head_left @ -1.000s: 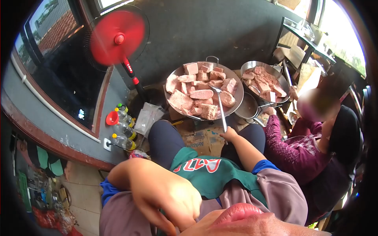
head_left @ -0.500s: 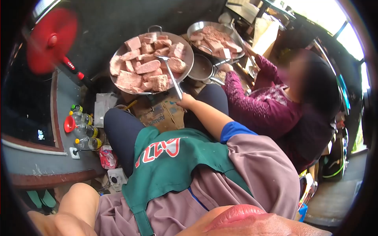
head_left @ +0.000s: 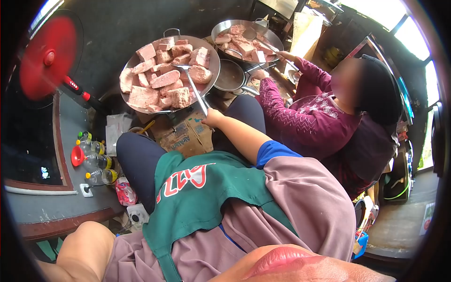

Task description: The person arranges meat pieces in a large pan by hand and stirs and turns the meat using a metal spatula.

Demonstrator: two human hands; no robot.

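Observation:
My right hand (head_left: 213, 117) is closed around the handle of a long metal spatula (head_left: 194, 89). The spatula's flat end rests among pinkish, rough blocks (head_left: 164, 79), whose exact kind I cannot tell. These blocks are heaped in a wide metal pan (head_left: 215, 70) in front of my knees. My left forearm (head_left: 87, 249) is bent at the lower left, and my left hand is out of sight.
At the right a co-worker in a purple top (head_left: 324, 122) holds a utensil over a second pan (head_left: 217, 29) of similar chunks. A smaller dark pan (head_left: 230, 75) stands between. A red fan (head_left: 49, 56), plastic bottles (head_left: 98, 160) and cardboard (head_left: 188, 136) are at the left and middle.
The whole view has shifted slightly, so the pans sit farther left and up. My right hand still grips the spatula in the same pan. The co-worker's utensil has moved within the second pan.

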